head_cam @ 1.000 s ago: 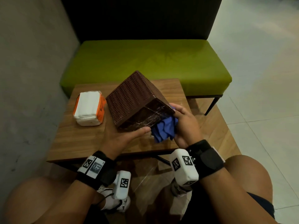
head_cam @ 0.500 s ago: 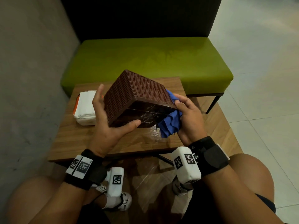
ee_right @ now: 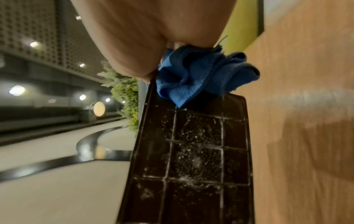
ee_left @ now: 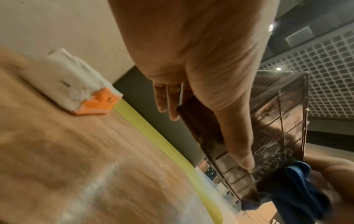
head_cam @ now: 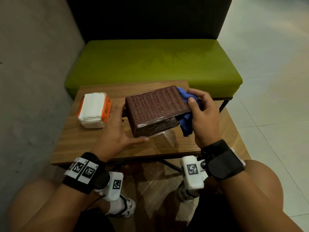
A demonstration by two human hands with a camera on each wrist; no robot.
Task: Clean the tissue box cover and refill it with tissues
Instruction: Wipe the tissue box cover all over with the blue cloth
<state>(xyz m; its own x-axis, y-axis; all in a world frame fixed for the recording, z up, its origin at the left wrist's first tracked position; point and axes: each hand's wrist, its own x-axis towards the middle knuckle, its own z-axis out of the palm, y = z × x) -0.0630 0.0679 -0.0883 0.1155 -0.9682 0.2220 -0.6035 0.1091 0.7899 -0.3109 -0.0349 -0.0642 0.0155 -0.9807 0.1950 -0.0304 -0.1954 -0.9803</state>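
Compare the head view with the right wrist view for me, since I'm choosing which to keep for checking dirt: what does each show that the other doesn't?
Only the head view shows the left hand steadying the tissue box cover, the tissue pack left of it on the table, and the cover's woven face.

Only the right wrist view shows the cover's gridded dark face close up, speckled with white dust, plus a plant beyond.

Both show the right hand gripping the blue cloth against the cover's end, and the green bench.
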